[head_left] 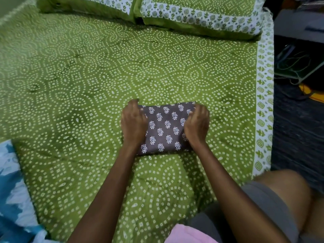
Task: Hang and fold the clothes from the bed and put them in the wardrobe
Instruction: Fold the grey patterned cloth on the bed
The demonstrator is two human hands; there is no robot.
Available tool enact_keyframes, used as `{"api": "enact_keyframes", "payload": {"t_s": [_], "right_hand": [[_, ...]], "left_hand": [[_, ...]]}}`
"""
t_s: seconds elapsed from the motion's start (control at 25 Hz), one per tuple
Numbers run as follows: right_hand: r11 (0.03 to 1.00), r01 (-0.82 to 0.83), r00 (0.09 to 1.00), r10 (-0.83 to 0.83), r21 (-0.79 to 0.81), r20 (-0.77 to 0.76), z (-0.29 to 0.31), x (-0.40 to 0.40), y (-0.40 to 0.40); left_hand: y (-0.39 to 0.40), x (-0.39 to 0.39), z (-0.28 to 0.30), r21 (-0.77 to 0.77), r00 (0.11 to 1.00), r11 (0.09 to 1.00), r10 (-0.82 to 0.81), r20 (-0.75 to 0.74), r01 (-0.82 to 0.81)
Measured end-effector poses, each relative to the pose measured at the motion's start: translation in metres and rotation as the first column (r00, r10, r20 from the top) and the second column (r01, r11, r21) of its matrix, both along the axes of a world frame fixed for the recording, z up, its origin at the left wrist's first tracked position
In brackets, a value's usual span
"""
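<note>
Fingers (133,106) of both hands curl over the folded grey cloth's (164,128) side edges

Green bedsheet (87,76) with white dotted swirl print, covering the bed. Two matching pillows (201,16) side by side at the far edge. Dark floor (296,130) along the right side. Tangled cables (296,67) there. Dim, even lighting.

Folded garment (164,128) on bed (70,85) between left hand (134,126) and right hand (197,126), pillows (201,16) behind
</note>
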State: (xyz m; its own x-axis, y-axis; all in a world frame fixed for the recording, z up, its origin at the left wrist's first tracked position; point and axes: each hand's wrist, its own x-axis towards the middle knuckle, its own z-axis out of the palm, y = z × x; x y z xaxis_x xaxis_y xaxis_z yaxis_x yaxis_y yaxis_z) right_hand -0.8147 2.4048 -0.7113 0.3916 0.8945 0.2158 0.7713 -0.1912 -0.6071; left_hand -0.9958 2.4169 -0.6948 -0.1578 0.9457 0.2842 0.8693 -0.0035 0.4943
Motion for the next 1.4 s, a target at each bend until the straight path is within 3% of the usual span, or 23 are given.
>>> {"api": "enact_keyframes", "payload": {"t_s": [0.04, 0.12, 0.2, 0.24, 0.32, 0.52, 0.68, 0.8, 0.92, 1.0, 1.12, 1.2, 1.28, 1.4], "right_hand": [[0.983, -0.182, 0.983, 0.182, -0.01, -0.037, -0.006, -0.016, -0.003], [0.848, -0.471, 0.872, 0.49, -0.243, 0.021, -0.027, -0.043, -0.015], [0.81, -0.463, 0.806, 0.554, -0.361, 0.21, -0.049, -0.046, -0.018], [0.835, -0.417, 0.813, 0.519, -0.359, 0.263, -0.053, -0.043, -0.012], [0.871, -0.351, 0.832, 0.458, -0.343, 0.314, -0.055, -0.036, 0.005], [0.895, -0.195, 0.893, 0.331, -0.402, 0.304, -0.052, -0.018, 0.032], [0.923, -0.095, 0.97, 0.17, -0.372, 0.175, -0.051, -0.003, 0.015], [0.92, -0.111, 0.975, 0.174, -0.375, 0.139, -0.047, 0.006, -0.005], [0.947, -0.077, 0.993, 0.102, -0.311, 0.065, -0.032, 0.003, -0.006], [0.955, 0.014, 0.997, -0.034, -0.297, -0.063, -0.022, 0.001, 0.004], [0.911, 0.08, 0.943, -0.201, -0.404, -0.267, -0.016, 0.01, 0.019], [0.887, 0.016, 0.94, -0.17, -0.461, -0.296, -0.015, 0.017, 0.019], [0.879, -0.094, 0.95, -0.061, -0.468, -0.306, -0.013, 0.025, 0.016], [0.893, -0.195, 0.87, -0.034, -0.407, -0.492, -0.012, 0.032, 0.014]], "left_hand": [[-0.001, 0.013, -0.002, 0.026, 0.987, 0.989, -0.148, 0.07, 0.146], [-0.011, 0.032, -0.025, -0.15, 0.936, 0.924, -0.345, 0.071, 0.352], [-0.015, 0.028, -0.06, -0.262, 0.925, 0.913, -0.354, -0.135, 0.312], [-0.012, 0.024, -0.069, -0.257, 0.919, 0.928, -0.328, -0.218, 0.27], [0.002, 0.019, -0.07, -0.266, 0.935, 0.944, -0.261, -0.241, 0.195], [0.019, 0.003, -0.065, -0.314, 0.943, 0.949, -0.117, -0.313, 0.014], [-0.006, -0.015, -0.064, -0.31, 0.983, 0.949, 0.0, -0.186, -0.059], [-0.027, -0.012, -0.056, -0.353, 0.992, 0.934, 0.011, -0.122, -0.054], [-0.032, -0.007, -0.039, -0.303, 0.986, 0.947, 0.14, 0.093, -0.106], [-0.02, -0.004, -0.029, -0.404, 0.931, 0.897, 0.286, 0.225, -0.178], [-0.009, 0.003, -0.023, -0.533, 0.929, 0.782, 0.37, -0.021, -0.323], [-0.006, 0.003, -0.023, -0.541, 0.928, 0.776, 0.371, -0.023, -0.324], [-0.002, 0.0, -0.022, -0.543, 0.927, 0.798, 0.364, 0.088, -0.261], [-0.002, -0.001, -0.02, -0.497, 0.912, 0.849, 0.335, 0.238, -0.182]]}}
